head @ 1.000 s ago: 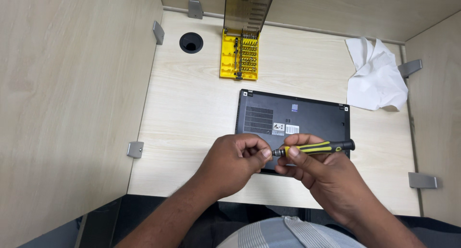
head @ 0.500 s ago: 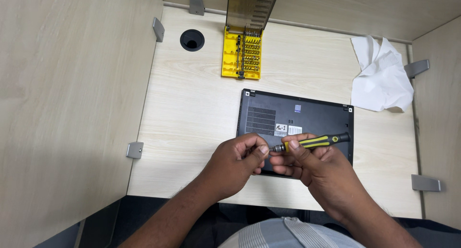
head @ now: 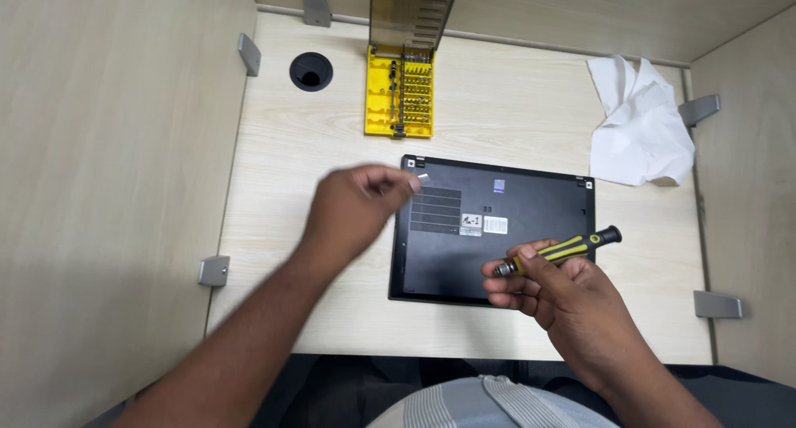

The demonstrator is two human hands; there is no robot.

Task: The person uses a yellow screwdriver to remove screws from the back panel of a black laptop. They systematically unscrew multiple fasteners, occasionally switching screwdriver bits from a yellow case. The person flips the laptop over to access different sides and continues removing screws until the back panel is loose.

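Note:
A black laptop (head: 531, 204) lies bottom side up on the pale wooden desk (head: 315, 154). My right hand (head: 564, 299) is over its near right part, gripping a black and yellow screwdriver (head: 572, 247) with the tip end pointing left. My left hand (head: 356, 208), blurred by motion, hovers at the laptop's far left corner. Its fingertips pinch a small pale metal bit (head: 422, 177). An open yellow bit case (head: 400, 92) with a smoky clear lid (head: 412, 12) stands beyond the laptop.
A crumpled white cloth (head: 638, 125) lies at the far right. A round cable hole (head: 311, 70) sits far left of the case. Wooden partition walls with metal brackets (head: 214, 270) close in the desk on the left, back and right.
My left hand has left the screwdriver tip and moved up and left toward the bit case, carrying a small bit. My right hand with the screwdriver has shifted right.

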